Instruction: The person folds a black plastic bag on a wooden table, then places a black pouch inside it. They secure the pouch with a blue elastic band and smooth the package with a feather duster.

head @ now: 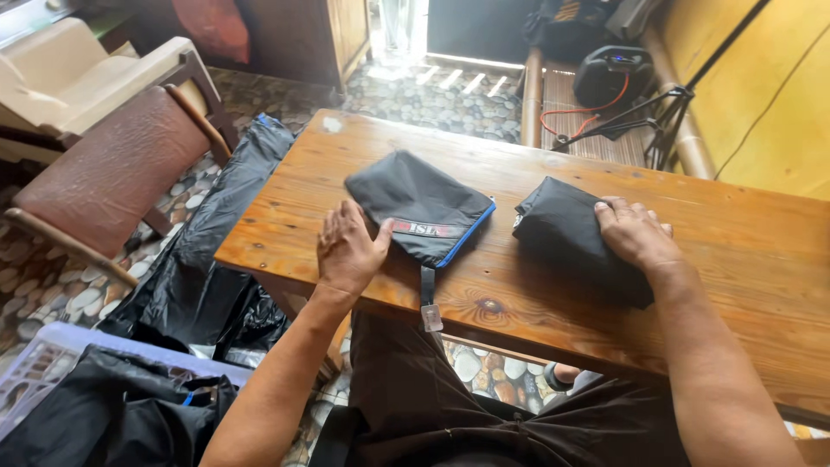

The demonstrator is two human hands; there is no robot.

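Nearest, beside the wooden table point(605, 320), a lilac basket point(43, 363) holds dark cloth, and one black plastic sheet point(207, 259) drapes from the table's left edge to the floor. On the table lie two black folded pieces. The left hand point(346, 251) lies flat, fingers spread, gripping nothing, thumb touching the flat pouch with a blue edge point(424, 207). The right hand point(635, 233) presses palm-down on the folded black bundle point(566, 233). Beyond the table stand one tripod point(648, 121) and one black speaker point(612, 73).
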